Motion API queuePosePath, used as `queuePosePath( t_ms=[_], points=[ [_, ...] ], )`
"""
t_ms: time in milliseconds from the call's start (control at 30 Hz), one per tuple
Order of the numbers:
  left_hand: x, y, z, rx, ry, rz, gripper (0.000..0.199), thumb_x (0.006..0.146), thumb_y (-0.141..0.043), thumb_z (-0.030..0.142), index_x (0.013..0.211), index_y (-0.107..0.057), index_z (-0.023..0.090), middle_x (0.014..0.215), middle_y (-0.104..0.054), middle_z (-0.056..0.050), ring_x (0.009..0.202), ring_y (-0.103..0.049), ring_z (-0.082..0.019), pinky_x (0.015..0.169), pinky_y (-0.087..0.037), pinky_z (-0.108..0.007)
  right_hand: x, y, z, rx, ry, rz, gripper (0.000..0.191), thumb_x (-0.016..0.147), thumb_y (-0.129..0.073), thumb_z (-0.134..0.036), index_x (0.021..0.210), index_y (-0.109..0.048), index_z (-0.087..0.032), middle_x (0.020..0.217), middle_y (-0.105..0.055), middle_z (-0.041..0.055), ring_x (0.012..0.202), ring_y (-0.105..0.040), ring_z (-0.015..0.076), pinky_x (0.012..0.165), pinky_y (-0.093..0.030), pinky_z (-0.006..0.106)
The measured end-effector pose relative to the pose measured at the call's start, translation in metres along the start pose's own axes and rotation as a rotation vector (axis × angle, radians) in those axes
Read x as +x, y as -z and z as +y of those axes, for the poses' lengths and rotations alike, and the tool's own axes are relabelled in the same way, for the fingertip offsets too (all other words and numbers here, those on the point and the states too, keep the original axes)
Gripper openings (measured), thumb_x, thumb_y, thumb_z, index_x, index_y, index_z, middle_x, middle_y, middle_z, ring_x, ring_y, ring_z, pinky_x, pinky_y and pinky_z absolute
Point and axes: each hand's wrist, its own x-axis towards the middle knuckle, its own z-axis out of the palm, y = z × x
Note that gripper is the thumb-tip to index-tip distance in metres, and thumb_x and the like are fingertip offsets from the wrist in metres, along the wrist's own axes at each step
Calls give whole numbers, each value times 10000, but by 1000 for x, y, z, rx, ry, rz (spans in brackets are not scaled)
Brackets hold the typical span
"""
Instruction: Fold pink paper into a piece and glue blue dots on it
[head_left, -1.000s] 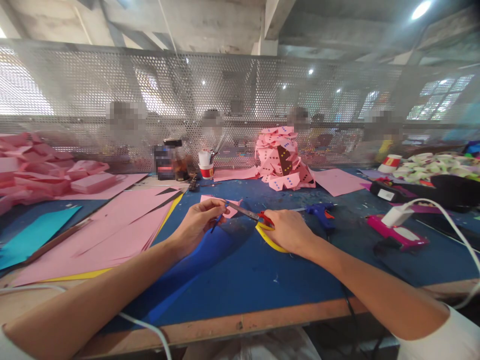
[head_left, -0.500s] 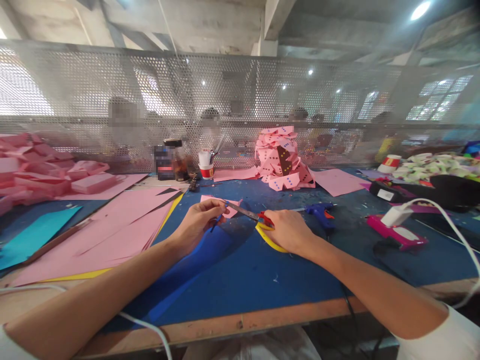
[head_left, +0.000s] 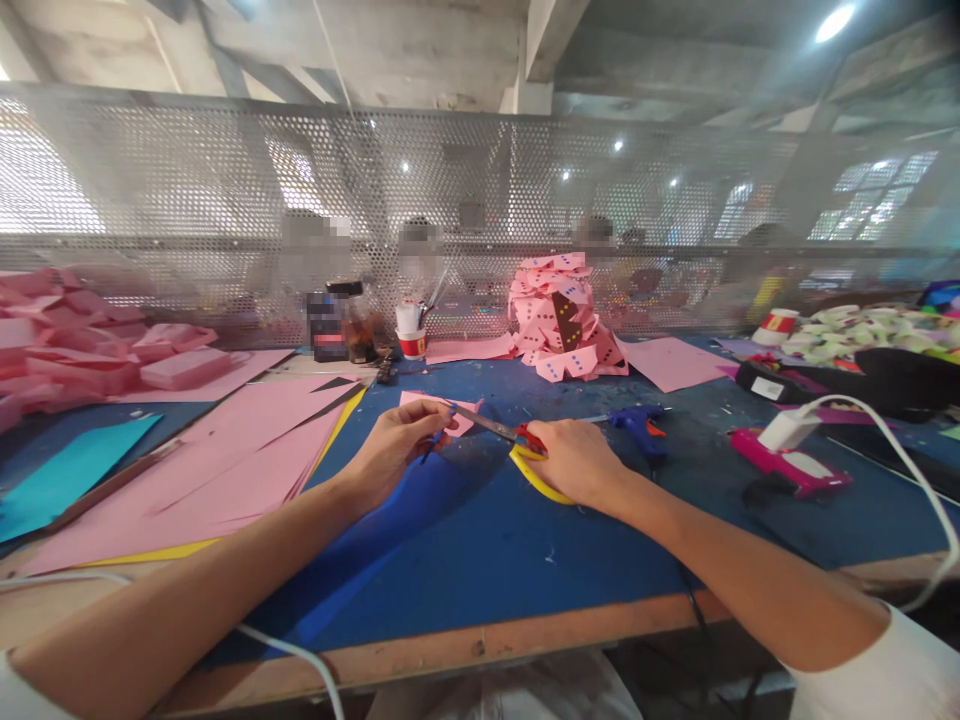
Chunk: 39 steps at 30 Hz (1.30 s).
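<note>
Your right hand (head_left: 574, 462) grips the scissors (head_left: 504, 429), blades angled left toward the small blue strip (head_left: 433, 440) your left hand (head_left: 395, 443) pinches, steadying it above the table (head_left: 525, 560).

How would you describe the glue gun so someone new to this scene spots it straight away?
Start at the blue table top and find the right hand gripping the scissors. Just beyond that hand's knuckles lies the glue gun. It is the only blue tool with an orange trigger; the device farther right is pink.
</note>
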Motion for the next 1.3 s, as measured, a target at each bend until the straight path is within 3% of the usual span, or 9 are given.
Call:
queuePosePath(
  t_ms=[567,900,1300],
  points=[
    [0,4,-1,50,14,3,227,760,-795,365,817,-706,164,847,-694,-32,696,-600,-111,676,-457,-242,0,0,1,-12,-7,-30,336,901,-527,-535,876,-659,-228,762,-738,58,720,-710,237,549,-320,271],
    [0,5,-2,34,-8,-12,225,795,-771,369,843,-702,161,836,-686,-28,694,-593,-108,677,-449,-240,1,-5,2,39,10,46,264,939,-498,-444,960,-609,-205,935,-741,48,819,-713,238,622,-385,294],
    [-1,5,-2,11,-20,4,220,785,-782,359,843,-696,165,847,-695,-24,704,-601,-109,698,-463,-245,-1,-8,0,5,34,5,336,938,-491,-516,1039,-598,-213,1029,-681,59,836,-694,237,667,-423,299]
  ],
)
